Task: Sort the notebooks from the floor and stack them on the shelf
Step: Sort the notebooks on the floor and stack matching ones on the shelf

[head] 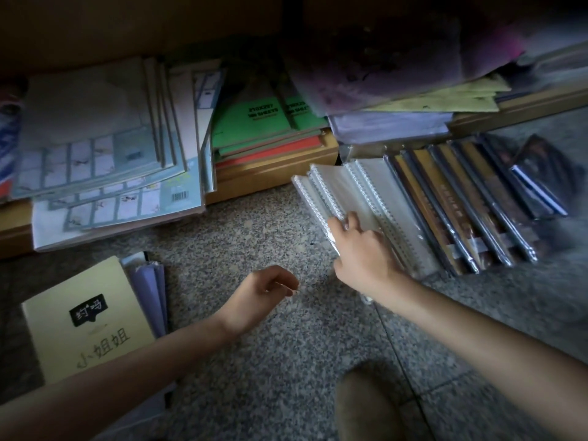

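Speckled floor [254,230] bears likely slick, stiff spiral notebooks [337,183]; right grip [359,249] pinches their lower edge, probably safest; left grip [264,291] slack, empty.

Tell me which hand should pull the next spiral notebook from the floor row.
Right. The right hand grips the spiral notebooks at their near ends; the left hand hovers empty over the granite floor, apart from them.

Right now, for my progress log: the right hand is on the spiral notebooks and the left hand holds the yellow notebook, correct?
No. The head view shows the left hand holding nothing, hovering over the floor apart from the yellow notebook. The right hand is on the spiral notebooks.
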Motion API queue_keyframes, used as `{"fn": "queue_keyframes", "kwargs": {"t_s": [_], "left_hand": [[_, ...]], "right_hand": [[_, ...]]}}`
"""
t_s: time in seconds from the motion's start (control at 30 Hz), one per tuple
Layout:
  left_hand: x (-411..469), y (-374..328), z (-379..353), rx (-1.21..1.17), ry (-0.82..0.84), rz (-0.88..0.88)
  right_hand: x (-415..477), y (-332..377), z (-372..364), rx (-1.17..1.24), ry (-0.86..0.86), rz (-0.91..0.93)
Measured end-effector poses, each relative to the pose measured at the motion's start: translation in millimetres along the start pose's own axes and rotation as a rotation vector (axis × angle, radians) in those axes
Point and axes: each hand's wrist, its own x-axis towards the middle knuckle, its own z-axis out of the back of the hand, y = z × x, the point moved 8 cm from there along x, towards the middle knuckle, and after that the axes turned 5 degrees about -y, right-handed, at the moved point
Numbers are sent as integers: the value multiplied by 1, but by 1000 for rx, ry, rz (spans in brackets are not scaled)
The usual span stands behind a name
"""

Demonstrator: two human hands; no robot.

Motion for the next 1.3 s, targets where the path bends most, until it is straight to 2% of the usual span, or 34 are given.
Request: {"fn": "queue_keyframes", "kwargs": {"t_s": [0.2, 0.3, 0.4, 0.5, 0.6, 0.73, 0.8, 0.87, 1.13, 1.2, 1.3], "left_hand": [[4, 9, 4, -365, -34, 302], [-1, 21, 4, -608, -115, 506], [-14, 39, 10, -702, -193, 589], [-25, 60, 31, -698, -308, 595], [-27, 71, 50, -636, -340, 582], [-17, 62, 58, -394, -316, 476], [-13, 59, 62, -245, -359, 438], [-11, 60, 62, -219, -380, 432], [-14, 35, 50, -464, -312, 362], [-17, 24, 57, -407, -306, 316], [-28, 1, 87, -246, -336, 222]], "right_hand": [[-20, 55, 23, 103, 28, 86], [-42, 96, 3, 25, 84, 145], [-56, 118, -8, 12, 70, 196], [-61, 130, -9, 211, 111, 332], [-53, 115, -1, 455, -45, 332], [-28, 62, -21, 533, -138, 59], [-17, 29, -46, 621, -25, -171], [-11, 7, -62, 725, 74, -325], [-2, -10, -83, 981, 186, -371], [0, -7, -84, 1024, 171, -354], [3, -1, -75, 1031, 103, -221]]}}
